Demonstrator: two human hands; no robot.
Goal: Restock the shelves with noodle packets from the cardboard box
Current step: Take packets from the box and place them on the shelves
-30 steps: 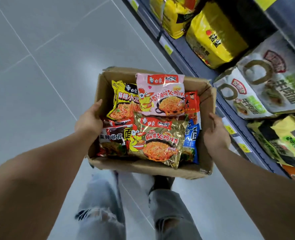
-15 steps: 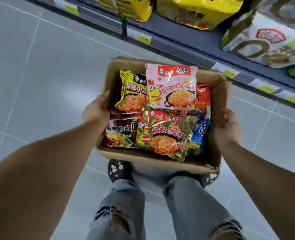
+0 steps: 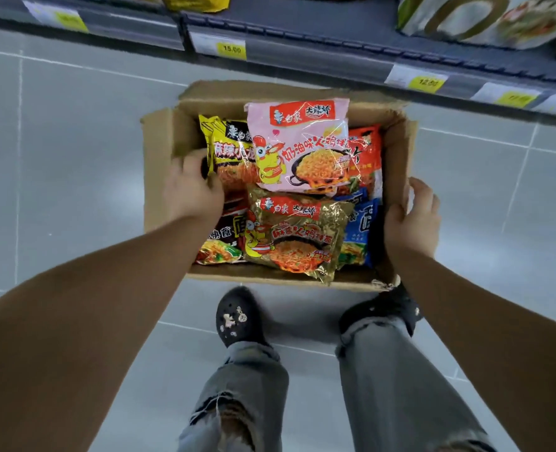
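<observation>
The cardboard box point(image 3: 159, 177) sits low in front of the person, above the grey tiled floor point(image 3: 58, 158) and just short of the shelf point(image 3: 335, 44) that runs across the top of the view; its flaps stand open and it is full of noodle packets lying flat and overlapping. The right hand point(image 3: 412, 220) grips the box's right wall, its fingers point(image 3: 425, 194) curled over the rim and closed on the cardboard, the thumb on the inner side. The left hand point(image 3: 192, 190) is inside the box at the left, resting on the packets; its fingers point(image 3: 213, 185) are bent and close together, touching the edge of the yellow-and-black packet point(image 3: 227, 148), though whether they actually pinch it cannot be told, as the back of the hand hides the tips. A pink packet point(image 3: 302, 145) lies on top at the far side, partly covering the yellow-and-black one and a red packet point(image 3: 366, 151); a gold packet point(image 3: 296, 236) lies nearest the person, over a dark packet point(image 3: 221, 243) on the left and a blue packet point(image 3: 359, 233) on the right. On the shelf edge are price tags point(image 3: 231, 48); a large white-and-green bag point(image 3: 485, 17) sits on the shelf at the upper right. Below the box show two black clogs point(image 3: 237, 318) and grey ripped jeans point(image 3: 394, 380).
</observation>
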